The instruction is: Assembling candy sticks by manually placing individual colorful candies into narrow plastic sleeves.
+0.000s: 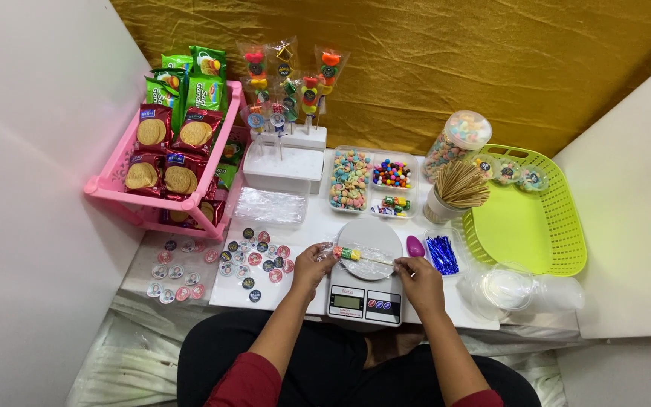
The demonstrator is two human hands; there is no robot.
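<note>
While both forearms are stretched forward from the table's near edge, a wrapped candy skewer (361,255) is held level above the kitchen scale (367,280), pinched at its ends by the left hand (313,264) and right hand (419,281), fingers closed.

We wear dark red sleeves pushed up past our elbows and black trousers; our left hand (312,263) and right hand (418,276) are bare, without rings.

Both hands (367,270) reach forward, fingers apparently pinched, forearms converging.
</note>
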